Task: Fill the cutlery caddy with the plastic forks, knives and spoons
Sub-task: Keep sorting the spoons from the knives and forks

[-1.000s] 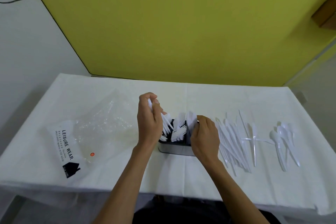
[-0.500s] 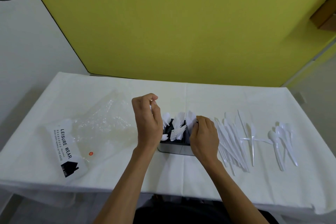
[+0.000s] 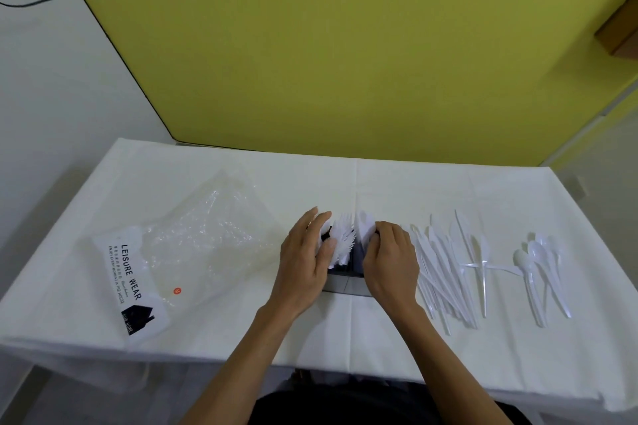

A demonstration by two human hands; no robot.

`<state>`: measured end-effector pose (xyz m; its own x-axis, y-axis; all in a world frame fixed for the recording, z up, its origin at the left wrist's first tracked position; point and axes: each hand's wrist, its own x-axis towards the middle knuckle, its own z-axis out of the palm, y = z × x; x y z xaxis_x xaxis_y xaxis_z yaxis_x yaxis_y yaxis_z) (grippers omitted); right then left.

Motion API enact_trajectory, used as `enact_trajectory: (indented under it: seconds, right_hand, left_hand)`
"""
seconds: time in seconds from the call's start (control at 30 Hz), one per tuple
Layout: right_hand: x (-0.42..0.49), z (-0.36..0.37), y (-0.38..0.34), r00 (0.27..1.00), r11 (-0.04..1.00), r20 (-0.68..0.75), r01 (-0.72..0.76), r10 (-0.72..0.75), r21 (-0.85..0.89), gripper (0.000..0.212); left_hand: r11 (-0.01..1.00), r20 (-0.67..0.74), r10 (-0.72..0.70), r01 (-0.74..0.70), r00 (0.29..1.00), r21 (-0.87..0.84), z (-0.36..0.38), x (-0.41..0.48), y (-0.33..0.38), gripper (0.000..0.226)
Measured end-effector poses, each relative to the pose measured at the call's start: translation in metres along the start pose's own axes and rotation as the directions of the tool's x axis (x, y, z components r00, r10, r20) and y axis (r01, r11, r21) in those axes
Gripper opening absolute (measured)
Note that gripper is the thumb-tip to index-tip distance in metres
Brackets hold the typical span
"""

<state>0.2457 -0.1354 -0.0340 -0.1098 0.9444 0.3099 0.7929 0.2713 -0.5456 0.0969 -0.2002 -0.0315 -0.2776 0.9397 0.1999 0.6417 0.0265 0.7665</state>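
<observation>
The dark cutlery caddy (image 3: 347, 281) stands mid-table, mostly hidden between my two hands. White plastic forks (image 3: 343, 238) stick up out of it. My left hand (image 3: 305, 260) lies flat against the caddy's left side, fingers straight, touching the cutlery there. My right hand (image 3: 392, 259) curls over the caddy's right end, fingertips on its rim. A heap of white knives (image 3: 440, 269) lies just right of the caddy. Further right lies a small group of white spoons (image 3: 538, 269).
An empty clear plastic bag (image 3: 193, 245) with a "LEISURE WEAR" label lies on the left of the white tablecloth (image 3: 379, 183). A yellow wall stands behind the table. The table's front edge is close to my body.
My left hand came down from above the caddy, let go of the cutlery it held, and now lies flat against the caddy's left side. My right hand has stayed on the caddy's right end.
</observation>
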Motion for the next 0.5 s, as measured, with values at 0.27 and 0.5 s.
enact_trajectory:
  seconds: [0.27, 0.5]
  right_hand:
    - [0.0, 0.0, 0.004, 0.999, 1.0, 0.045, 0.014, -0.013, -0.016, 0.013]
    - [-0.002, -0.002, 0.004, 0.999, 0.999, 0.031, 0.04, -0.039, -0.017, 0.016]
  left_hand:
    - [0.986, -0.067, -0.147, 0.151, 0.987, 0.067, 0.001, 0.052, 0.012, 0.025]
    - [0.969, -0.004, -0.232, 0.232, 0.973, 0.081, 0.001, 0.053, 0.014, 0.035]
